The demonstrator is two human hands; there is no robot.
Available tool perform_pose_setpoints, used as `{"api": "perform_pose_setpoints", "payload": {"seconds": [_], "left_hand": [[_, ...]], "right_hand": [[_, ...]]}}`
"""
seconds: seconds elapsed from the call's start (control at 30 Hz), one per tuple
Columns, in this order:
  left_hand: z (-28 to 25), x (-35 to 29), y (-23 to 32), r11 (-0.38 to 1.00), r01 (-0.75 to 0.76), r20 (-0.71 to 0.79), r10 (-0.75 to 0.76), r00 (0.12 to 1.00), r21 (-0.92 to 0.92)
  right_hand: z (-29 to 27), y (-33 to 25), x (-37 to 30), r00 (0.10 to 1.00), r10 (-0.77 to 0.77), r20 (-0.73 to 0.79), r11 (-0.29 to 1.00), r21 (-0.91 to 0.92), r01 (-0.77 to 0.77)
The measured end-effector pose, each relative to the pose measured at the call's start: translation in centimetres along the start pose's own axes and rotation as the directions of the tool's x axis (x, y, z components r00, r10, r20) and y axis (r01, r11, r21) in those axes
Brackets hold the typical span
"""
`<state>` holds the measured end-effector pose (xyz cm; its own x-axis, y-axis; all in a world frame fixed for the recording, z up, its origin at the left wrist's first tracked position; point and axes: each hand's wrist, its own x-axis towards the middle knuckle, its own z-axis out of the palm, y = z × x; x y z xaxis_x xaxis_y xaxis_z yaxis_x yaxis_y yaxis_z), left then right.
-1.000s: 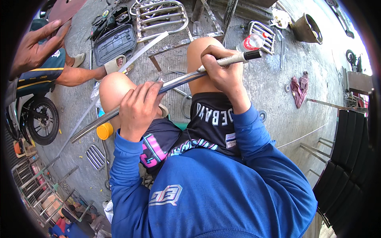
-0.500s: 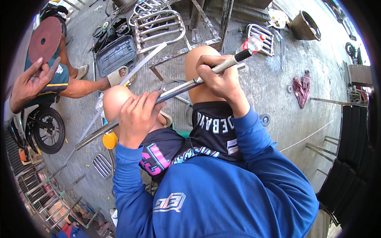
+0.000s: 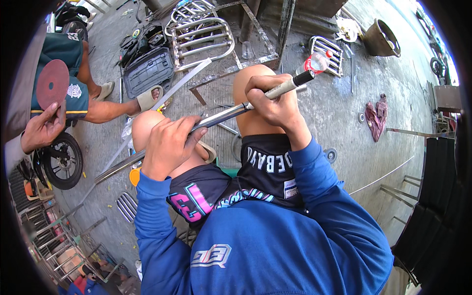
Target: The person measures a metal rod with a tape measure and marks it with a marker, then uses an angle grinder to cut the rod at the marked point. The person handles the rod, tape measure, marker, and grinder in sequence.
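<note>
I see the left hand [image 3: 167, 145] grasping a tube [image 3: 220, 117]; farther right, the right hand [image 3: 276, 104] clutches a marker [image 3: 284, 88].

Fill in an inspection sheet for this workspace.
Surface: grey ribbed concrete floor, scuffed.
Job's things: shiny round metal tube; white marker with black end, tip at the tube.
Clutter: open dark plastic case, clear red-capped plastic bottle, crumpled maroon cloth.
Hands: left hand grips the tube; right hand holds the marker.
Cables: thin pale strand at right, wire or rod unclear.
Surroundings: co-worker's hand holding dark-red round disc; black motorcycle wheel.
</note>
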<state>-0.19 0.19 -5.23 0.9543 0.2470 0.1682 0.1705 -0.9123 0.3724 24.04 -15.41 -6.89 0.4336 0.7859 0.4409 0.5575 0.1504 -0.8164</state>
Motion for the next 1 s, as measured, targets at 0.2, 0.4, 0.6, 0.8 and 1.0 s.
{"api": "perform_pose_setpoints", "payload": {"seconds": [0.2, 0.4, 0.6, 0.8, 1.0], "left_hand": [[0.3, -0.3, -1.2, 0.994, 0.094, 0.116, -0.086, 0.990, -0.064], [-0.3, 0.0, -0.5, 0.996, 0.086, 0.134, -0.089, 0.987, 0.026], [-1.0, 2.8, 4.8, 0.974, -0.045, -0.024, 0.051, 0.998, 0.222], [2.0, 4.6, 6.6, 0.997, -0.072, -0.137, 0.070, 0.988, -0.015], [2.4, -1.6, 4.8, 0.948, 0.144, -0.187, -0.093, 0.978, 0.282]], "right_hand": [[-0.2, 2.1, -1.5, 0.993, -0.079, 0.090, 0.990, -0.112, 0.089], [-0.4, 0.0, -0.2, 0.997, -0.060, -0.045, 0.968, 0.240, 0.069], [0.2, -7.0, 1.9, 0.999, 0.002, -0.042, 0.995, -0.097, -0.006], [0.1, -4.8, -0.7, 0.973, -0.165, -0.162, 0.910, -0.406, 0.087], [-2.0, -1.8, -0.3, 0.902, 0.395, -0.174, 0.766, -0.480, -0.428]]}}
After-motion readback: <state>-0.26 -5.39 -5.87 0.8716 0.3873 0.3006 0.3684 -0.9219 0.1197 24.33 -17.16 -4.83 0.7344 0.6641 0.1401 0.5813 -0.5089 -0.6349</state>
